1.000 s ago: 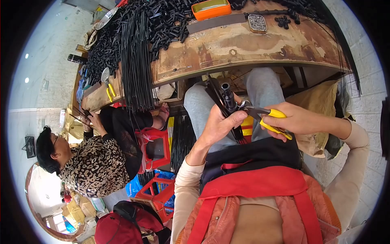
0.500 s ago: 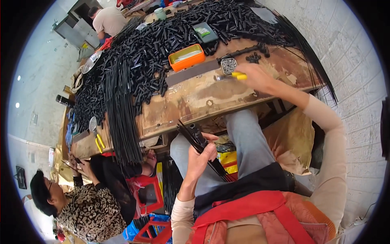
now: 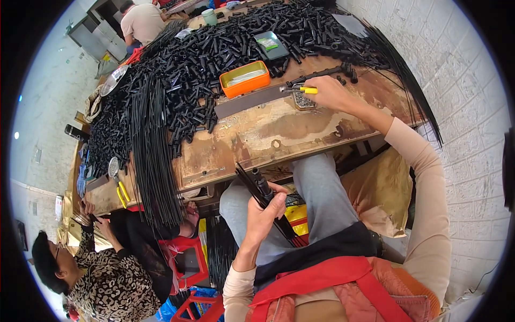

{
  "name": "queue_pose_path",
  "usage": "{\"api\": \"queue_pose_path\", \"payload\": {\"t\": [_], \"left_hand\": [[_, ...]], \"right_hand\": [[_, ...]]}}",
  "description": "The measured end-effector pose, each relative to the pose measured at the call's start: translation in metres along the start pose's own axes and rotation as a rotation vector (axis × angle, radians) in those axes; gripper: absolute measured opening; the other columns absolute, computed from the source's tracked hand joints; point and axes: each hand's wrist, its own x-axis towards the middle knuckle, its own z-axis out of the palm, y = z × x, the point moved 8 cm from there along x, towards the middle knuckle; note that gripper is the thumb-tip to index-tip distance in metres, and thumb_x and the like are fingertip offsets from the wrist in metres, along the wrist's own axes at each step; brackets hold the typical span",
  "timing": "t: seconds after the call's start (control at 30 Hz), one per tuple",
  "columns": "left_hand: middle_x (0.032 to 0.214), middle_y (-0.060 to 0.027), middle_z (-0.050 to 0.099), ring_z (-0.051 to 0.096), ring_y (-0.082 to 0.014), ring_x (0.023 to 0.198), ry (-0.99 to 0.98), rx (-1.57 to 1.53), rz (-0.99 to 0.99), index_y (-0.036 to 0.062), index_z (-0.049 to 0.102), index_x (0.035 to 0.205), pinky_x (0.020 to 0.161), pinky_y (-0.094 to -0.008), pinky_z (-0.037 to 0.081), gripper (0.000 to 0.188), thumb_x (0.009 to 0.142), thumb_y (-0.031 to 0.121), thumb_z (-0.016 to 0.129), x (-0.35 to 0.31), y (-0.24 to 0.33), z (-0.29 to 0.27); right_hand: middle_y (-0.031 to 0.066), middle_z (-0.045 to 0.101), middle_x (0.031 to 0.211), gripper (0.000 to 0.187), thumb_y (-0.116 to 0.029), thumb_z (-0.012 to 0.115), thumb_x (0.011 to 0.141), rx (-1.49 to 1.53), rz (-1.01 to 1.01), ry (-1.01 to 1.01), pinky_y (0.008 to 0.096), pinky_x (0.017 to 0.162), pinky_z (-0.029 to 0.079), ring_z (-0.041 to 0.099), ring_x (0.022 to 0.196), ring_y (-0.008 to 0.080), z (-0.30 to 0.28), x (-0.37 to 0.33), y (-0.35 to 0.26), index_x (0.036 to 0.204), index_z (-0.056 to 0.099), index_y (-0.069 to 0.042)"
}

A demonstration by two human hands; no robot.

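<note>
My right hand (image 3: pixel 327 92) is closed around the yellow handles of pliers (image 3: pixel 307 90), whose metal head points left. The pliers cross above a small tray (image 3: pixel 298 103) of tiny metal pieces on the table. Over my lap, my left hand (image 3: pixel 264 217) grips a bundle of thin black rods (image 3: pixel 284 228) together with a black tubular fitting (image 3: pixel 262 183). The fitting stands at the upper end of the grip, its opening facing up. My fingers partly cover where the rods and fitting meet.
A heap of black tubular parts (image 3: pixel 214 59) covers the table's far side. An orange container (image 3: pixel 245 86) stands beside a flat dark bar (image 3: pixel 244 104). Long black rods (image 3: pixel 153 155) hang over the near edge. A co-worker (image 3: pixel 107 273) sits at left; another person (image 3: pixel 142 24) sits farther back.
My right hand has moved the pliers from in front of the small tray to above it. My left hand keeps its grip on the rods and fitting. The view has shifted slightly.
</note>
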Motion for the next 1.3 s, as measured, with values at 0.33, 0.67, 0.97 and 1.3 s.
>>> {"api": "queue_pose_path", "payload": {"t": [0.33, 0.67, 0.97, 1.3], "left_hand": [[0.061, 0.0022, 0.04, 0.036, -0.0076, 0.052, -0.003, 0.122, 0.093, -0.0042, 0.052, 0.1, 0.049, -0.0245, 0.032, 0.02, 0.096, 0.014, 0.058, -0.044, 0.015, 0.023], [0.062, 0.003, 0.04, 0.036, -0.0066, 0.053, -0.025, 0.113, 0.114, -0.0032, 0.053, 0.102, 0.05, -0.0242, 0.031, 0.019, 0.095, 0.013, 0.058, -0.067, 0.017, 0.031], [0.069, 0.0022, 0.039, 0.036, -0.0069, 0.056, -0.075, 0.045, 0.279, -0.0006, 0.037, 0.136, 0.051, -0.0236, 0.033, 0.053, 0.098, 0.031, 0.056, -0.058, 0.022, 0.035], [0.068, 0.003, 0.038, 0.036, -0.0067, 0.057, -0.107, 0.041, 0.235, -0.0037, 0.043, 0.132, 0.052, -0.0226, 0.032, 0.049, 0.099, 0.031, 0.054, -0.054, 0.016, 0.038]], "right_hand": [[0.0044, 0.063, 0.073, 0.025, -0.025, 0.069, 0.085, 0.589, 0.201, 0.113, 0.0283, 0.062, 0.045, 0.057, 0.065, 0.0119, -0.007, -0.023, 0.007, 0.096, 0.068, -0.003], [0.007, 0.061, 0.089, 0.016, -0.015, 0.06, 0.091, 1.515, 0.165, -0.074, 0.0292, 0.067, 0.046, 0.057, 0.072, 0.0147, 0.007, -0.117, -0.104, 0.102, 0.059, -0.004], [0.0108, 0.062, 0.085, 0.012, -0.011, 0.063, 0.089, 1.585, 0.122, -0.19, 0.0321, 0.059, 0.05, 0.062, 0.071, 0.0182, 0.025, -0.177, -0.165, 0.093, 0.062, -0.001], [0.0109, 0.061, 0.095, 0.008, -0.005, 0.061, 0.09, 1.495, 0.125, -0.028, 0.0311, 0.071, 0.057, 0.067, 0.085, 0.0196, 0.025, -0.188, -0.151, 0.09, 0.056, 0.002]]}}
